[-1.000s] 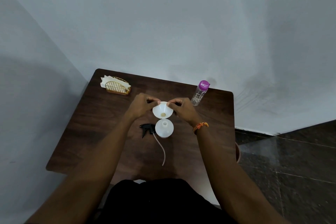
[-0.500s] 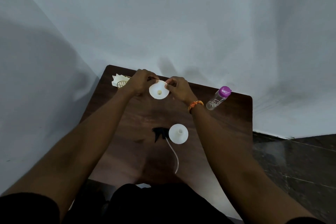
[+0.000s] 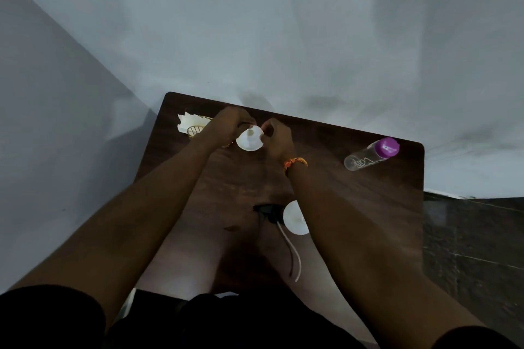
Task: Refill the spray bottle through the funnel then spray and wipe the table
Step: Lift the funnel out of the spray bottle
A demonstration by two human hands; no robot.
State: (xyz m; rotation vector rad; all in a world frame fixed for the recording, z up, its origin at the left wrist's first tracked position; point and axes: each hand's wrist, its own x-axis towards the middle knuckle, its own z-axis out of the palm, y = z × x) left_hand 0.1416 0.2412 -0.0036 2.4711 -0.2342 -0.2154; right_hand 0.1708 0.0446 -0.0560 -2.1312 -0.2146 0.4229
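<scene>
Funnel (image 3: 250, 139) behind spray bottle (image 3: 295, 218)

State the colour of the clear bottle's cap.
Purple cap on the clear bottle, seen in the head view.

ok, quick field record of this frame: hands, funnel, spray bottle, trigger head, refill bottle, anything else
left hand: pinches funnel rim
right hand: pinches funnel rim, opposite side
funnel: white, held over far side of table, not in the bottle
spray bottle: white, open top, partly behind right forearm
trigger head: black, off the bottle, lying beside it, dip tube trailing toward the person
refill bottle: clear, purple cap on, far right
napkin holder: far left corner, wire basket with napkins
</scene>
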